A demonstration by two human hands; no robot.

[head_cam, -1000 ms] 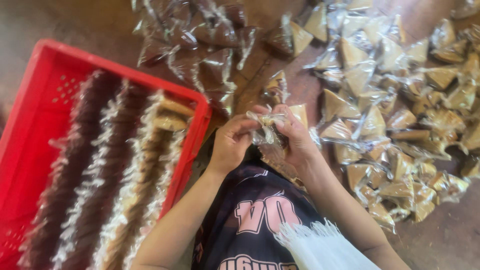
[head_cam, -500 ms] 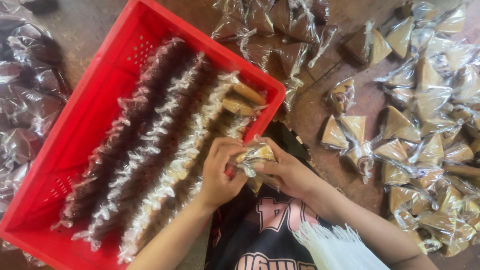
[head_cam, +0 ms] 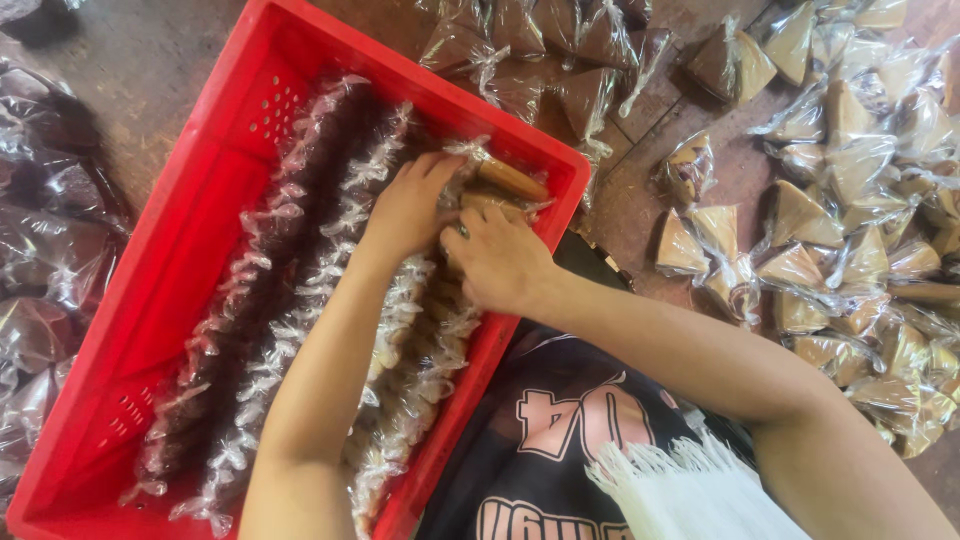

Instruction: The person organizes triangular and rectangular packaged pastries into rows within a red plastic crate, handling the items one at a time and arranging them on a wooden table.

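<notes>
Two hands, left hand (head_cam: pixel 410 205) and right hand (head_cam: pixel 500 255), are now pinching a wrapped packet (head_cam: pixel 500 185) inside the red crate (head_cam: pixel 200 200); loose packets (head_cam: pixel 850 200) are lying at frame right, previously held above it.

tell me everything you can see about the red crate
The red crate is a shallow rectangular plastic tray with small vent holes in its walls. It sits tilted in view on a brown floor, holding rows of clear-wrapped packets, dark ones at left, lighter ones at right. Both hands, left hand and right hand, reach inside it.
</notes>
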